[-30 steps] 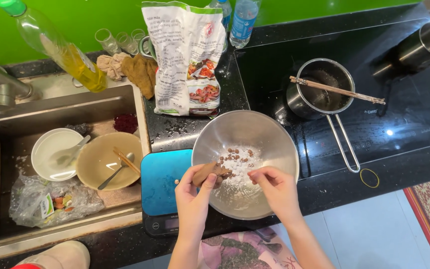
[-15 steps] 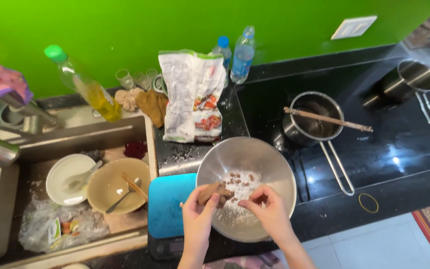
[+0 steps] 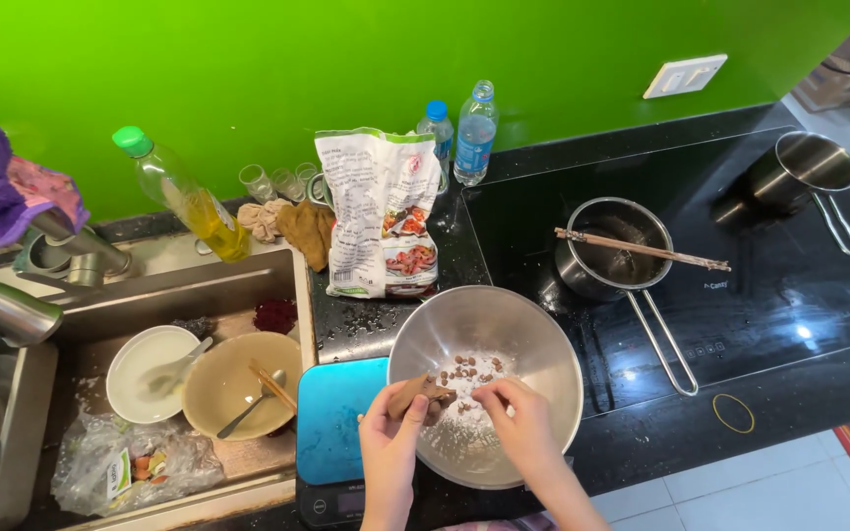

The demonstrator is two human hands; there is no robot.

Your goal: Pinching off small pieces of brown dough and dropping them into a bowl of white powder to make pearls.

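Note:
A steel mixing bowl stands on the black counter at the front, holding white flour and several small brown pieces. Both my hands are over its near side. My left hand grips a brown lump above the flour. My right hand pinches at the same lump with its fingertips, close against the left hand. A printed flour bag stands upright just behind the bowl.
A teal kitchen scale lies left of the bowl. The sink holds a white bowl, a tan bowl with a spoon and a plastic bag. A saucepan with chopsticks across it and a second pan sit on the cooktop. Bottles line the green wall.
The view has tilted up, showing more of the wall. Both hands stay over the bowl working the brown lump, shifted slightly toward the bowl's near rim.

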